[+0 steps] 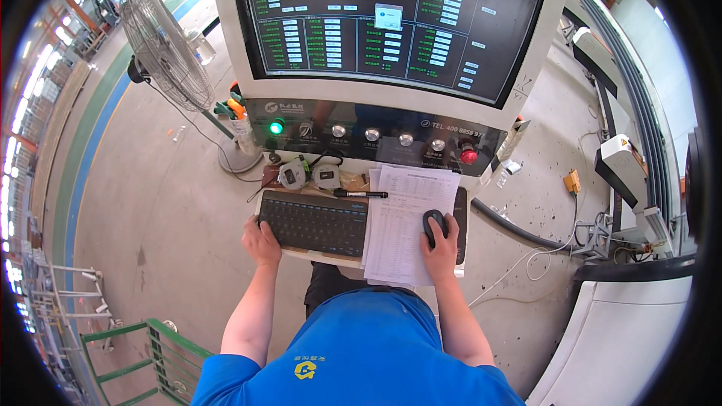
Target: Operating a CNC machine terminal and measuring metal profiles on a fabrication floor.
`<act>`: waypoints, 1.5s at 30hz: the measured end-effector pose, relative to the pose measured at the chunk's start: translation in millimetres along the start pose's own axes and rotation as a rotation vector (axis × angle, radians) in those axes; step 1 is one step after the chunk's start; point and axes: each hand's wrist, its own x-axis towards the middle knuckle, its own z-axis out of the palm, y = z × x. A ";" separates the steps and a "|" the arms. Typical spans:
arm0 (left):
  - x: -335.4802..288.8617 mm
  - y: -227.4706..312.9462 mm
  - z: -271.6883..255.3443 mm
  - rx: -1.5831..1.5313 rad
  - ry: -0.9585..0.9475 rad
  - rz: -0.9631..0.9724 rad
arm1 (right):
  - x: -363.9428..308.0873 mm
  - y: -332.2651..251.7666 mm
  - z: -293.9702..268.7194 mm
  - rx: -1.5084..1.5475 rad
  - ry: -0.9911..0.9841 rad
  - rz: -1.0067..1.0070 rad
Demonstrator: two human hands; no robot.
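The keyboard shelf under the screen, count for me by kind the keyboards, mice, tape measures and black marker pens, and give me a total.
Keyboard: 1
Mouse: 1
Tape measures: 2
Black marker pen: 1
Total: 5

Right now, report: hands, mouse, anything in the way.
Right hand on mouse. Left hand at left edge of keyboard. Papers under mouse; small pop-up on screen.
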 end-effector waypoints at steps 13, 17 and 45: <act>-1.3 -0.9 3.4 0.018 0.019 0.006 | -2.1 3.2 0.1 -0.079 0.033 -0.012; -1.0 -2.6 5.5 0.017 0.029 0.009 | -0.6 3.5 1.7 -0.079 0.057 0.003; 0.5 4.9 -4.7 0.019 0.016 0.009 | -2.4 1.9 2.1 -0.058 0.025 -0.021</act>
